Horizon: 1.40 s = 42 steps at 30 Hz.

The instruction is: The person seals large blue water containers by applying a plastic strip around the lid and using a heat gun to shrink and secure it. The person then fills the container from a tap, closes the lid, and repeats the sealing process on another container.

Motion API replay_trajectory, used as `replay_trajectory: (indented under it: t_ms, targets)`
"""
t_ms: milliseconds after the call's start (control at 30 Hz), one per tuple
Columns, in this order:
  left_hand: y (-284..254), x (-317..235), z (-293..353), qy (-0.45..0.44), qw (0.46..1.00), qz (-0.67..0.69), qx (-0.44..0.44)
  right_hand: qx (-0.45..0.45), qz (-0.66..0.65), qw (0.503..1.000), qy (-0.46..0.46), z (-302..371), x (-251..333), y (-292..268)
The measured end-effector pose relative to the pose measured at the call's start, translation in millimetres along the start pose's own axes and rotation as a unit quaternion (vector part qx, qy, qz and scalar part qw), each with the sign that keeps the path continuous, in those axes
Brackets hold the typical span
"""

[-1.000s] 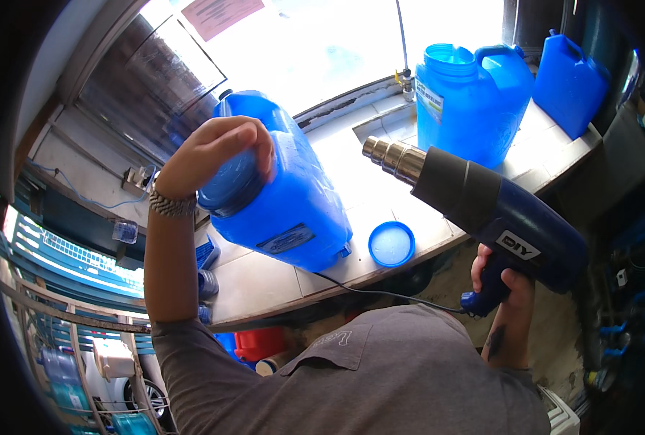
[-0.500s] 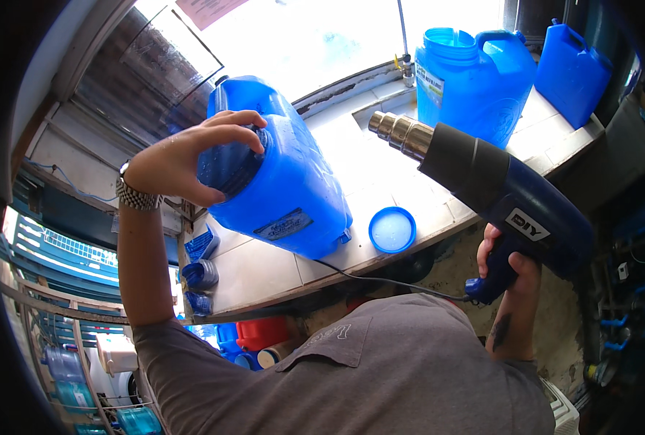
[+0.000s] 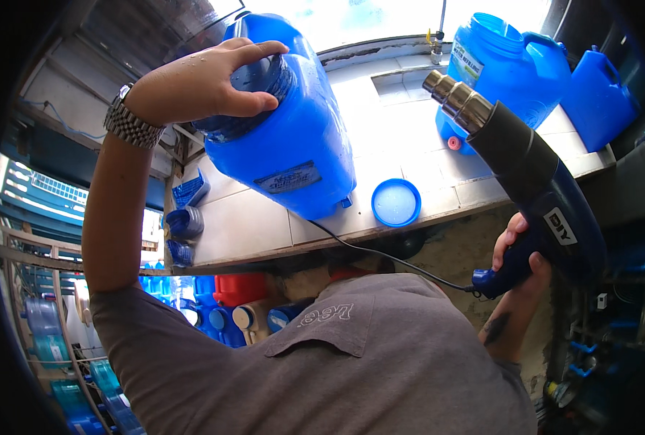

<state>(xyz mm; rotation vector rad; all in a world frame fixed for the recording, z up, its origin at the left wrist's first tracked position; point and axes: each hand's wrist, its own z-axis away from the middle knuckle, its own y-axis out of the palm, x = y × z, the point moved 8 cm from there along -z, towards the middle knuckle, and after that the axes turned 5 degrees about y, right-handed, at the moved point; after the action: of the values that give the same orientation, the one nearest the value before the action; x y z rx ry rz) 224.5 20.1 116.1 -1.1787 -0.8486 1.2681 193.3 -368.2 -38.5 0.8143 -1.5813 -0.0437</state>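
Observation:
My left hand (image 3: 185, 85), with a metal watch at the wrist, curls over the mouth of a large blue water container (image 3: 297, 148). Its thumb and fingers grip the wide neck, whose opening is mostly hidden by the hand. My right hand (image 3: 520, 245) is wrapped round the handle of a dark blue and black heat gun (image 3: 529, 163). The gun's stepped metal nozzle points up and left, apart from the held container. A round blue lid (image 3: 396, 202) lies on the tiled counter (image 3: 253, 228) near its front edge. The gun's black cord (image 3: 388, 259) runs left past the container's base.
Two more blue containers, one wide-mouthed (image 3: 507, 83) and one slim (image 3: 602, 101), stand at the right of the counter. Several small blue plastic pieces (image 3: 185, 221) sit at its left end. Below are a red jug (image 3: 239, 288) and a rack of bottles (image 3: 43, 326).
The view has shifted, so the counter sits higher. The heat gun has turned more upright and lies farther right in view. My left hand still grips the container's neck, its thumb moved along it.

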Motion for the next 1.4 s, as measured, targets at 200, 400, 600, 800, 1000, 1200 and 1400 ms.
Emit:
replay_trajectory:
  t_ms: [200, 400, 600, 800, 1000, 1200, 1400]
  targets:
    - [16, -3, 1, 0.055, 0.983, -0.018, -0.177, -0.004, -0.041, 0.999, 0.016, -4, -5, -7]
    - [23, 3, 11, 0.076, 0.969, 0.029, -0.234, 0.039, -0.072, 0.996, 0.02, -23, -3, 12]
    - [8, -12, 25, 0.147, 0.955, -0.059, -0.251, 0.057, -0.066, 0.996, 0.024, -27, -7, 31]
    - [12, -8, 23, 0.169, 0.955, -0.04, -0.242, 0.035, -0.091, 0.995, 0.013, -29, -18, 28]
    - [-5, -11, 47, 0.197, 0.864, 0.062, -0.459, 0.083, -0.216, 0.97, -0.069, -59, -7, 105]
    - [107, 87, 138, 0.084, 0.704, 0.25, -0.659, 0.193, -0.047, 0.973, -0.121, -84, -38, 276]
    - [345, 142, 235, -0.139, 0.777, 0.482, -0.38, 0.222, 0.24, 0.945, 0.006, -128, -226, 415]
